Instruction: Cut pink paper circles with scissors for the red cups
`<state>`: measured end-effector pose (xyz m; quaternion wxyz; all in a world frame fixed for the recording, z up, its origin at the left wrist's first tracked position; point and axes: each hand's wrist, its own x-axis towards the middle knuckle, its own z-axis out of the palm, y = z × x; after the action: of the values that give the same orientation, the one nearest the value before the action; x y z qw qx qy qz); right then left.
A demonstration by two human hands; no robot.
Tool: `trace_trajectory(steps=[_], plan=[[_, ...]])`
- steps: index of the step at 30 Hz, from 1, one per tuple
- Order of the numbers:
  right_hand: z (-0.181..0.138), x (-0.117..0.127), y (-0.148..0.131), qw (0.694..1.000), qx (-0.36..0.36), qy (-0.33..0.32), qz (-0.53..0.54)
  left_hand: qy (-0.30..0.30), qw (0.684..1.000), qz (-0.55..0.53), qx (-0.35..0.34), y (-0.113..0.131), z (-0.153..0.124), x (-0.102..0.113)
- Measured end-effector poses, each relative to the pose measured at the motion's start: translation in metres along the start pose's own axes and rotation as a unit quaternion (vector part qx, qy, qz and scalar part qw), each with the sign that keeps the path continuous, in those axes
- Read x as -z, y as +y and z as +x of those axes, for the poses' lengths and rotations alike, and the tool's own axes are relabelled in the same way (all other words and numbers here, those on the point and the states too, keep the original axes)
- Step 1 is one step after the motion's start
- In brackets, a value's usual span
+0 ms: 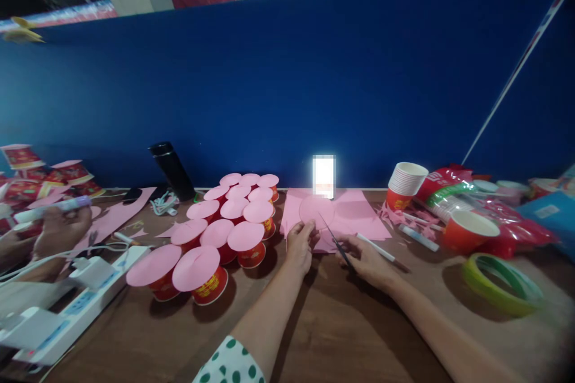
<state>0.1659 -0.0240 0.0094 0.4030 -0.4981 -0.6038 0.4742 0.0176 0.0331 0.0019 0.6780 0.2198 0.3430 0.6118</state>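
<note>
My left hand (302, 246) pinches the lower left edge of a round pink paper disc (316, 209) between thumb and fingers. My right hand (369, 260) is closed around a pair of dark scissors (338, 245), whose blades point up and left at the disc's right edge. Whether the blades touch the paper I cannot tell. Under and behind the disc lie pink paper sheets (366, 215). Left of my hands stand several upturned red paper cups (251, 255), each topped with a pink disc (245, 236).
At right are stacked cups (406, 182), a glue stick (417, 237), a red cup (469, 239), packaged cups (444, 188) and yellow-green tape (478, 287). A power strip (121, 275), a black bottle (173, 170) and a co-worker's hand (63, 230) with a tube (74, 203) are at left.
</note>
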Motion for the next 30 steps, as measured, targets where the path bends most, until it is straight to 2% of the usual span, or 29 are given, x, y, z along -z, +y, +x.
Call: trace_trajectory(steps=[16,30], plan=[[-0.0005,-0.0010,-0.0014,1.000,0.010,-0.014,0.014,0.012,1.000,-0.013,-0.002,-0.0017,0.0012,-0.0004],[0.0001,-0.0008,0.0025,1.000,0.008,-0.015,0.012,-0.003,1.000,-0.004,0.007,-0.0023,-0.0005,-0.0005]])
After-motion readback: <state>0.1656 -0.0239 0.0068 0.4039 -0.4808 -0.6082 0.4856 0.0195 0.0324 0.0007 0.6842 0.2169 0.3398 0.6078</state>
